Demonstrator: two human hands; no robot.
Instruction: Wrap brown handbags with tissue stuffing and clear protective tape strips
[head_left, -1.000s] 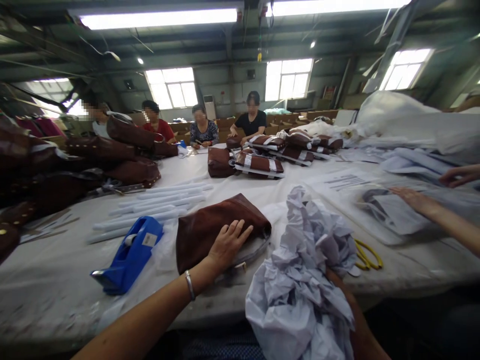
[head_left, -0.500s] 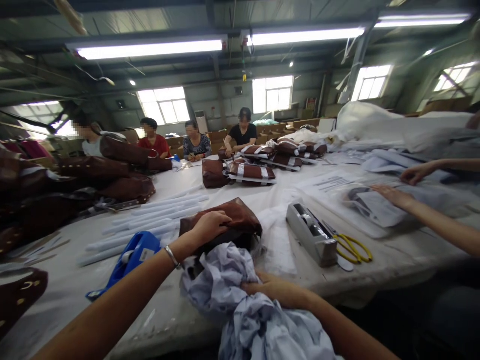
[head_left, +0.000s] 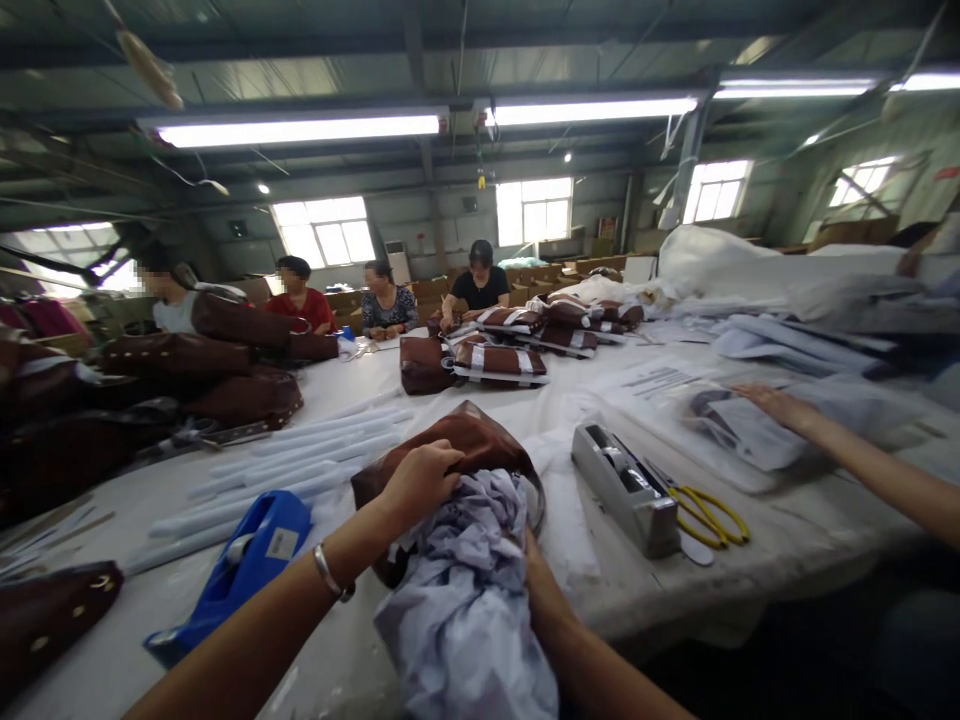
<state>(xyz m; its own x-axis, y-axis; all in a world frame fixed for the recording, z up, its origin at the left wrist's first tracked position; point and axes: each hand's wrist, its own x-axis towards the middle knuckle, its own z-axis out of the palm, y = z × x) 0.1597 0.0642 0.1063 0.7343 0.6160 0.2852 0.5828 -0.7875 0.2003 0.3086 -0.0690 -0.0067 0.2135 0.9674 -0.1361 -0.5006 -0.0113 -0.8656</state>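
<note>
A brown leather bag (head_left: 469, 428) lies on the table in front of me, its mouth facing me. My left hand (head_left: 421, 487), a silver bangle at its wrist, is closed on the bag's upper edge. A long wad of crumpled pale grey paper (head_left: 472, 590) is partly inside the mouth, and its lower end hangs toward me. On the wad's right side, my right hand (head_left: 541, 578) grips the paper at the opening; its fingers are mostly hidden by the paper.
Left of the bag are a blue tape dispenser (head_left: 240, 570) and white rolled tubes (head_left: 300, 455). To the right stand a grey tape dispenser (head_left: 622, 490) and yellow-handled scissors (head_left: 709, 515). A co-worker's hand (head_left: 776, 405) rests on a clear plastic bag. Brown bags (head_left: 502, 362) are piled farther back.
My right hand has moved forward and up with the paper, and more of the wad is at the bag's mouth. The bag's top edge is lifted higher under my left hand.
</note>
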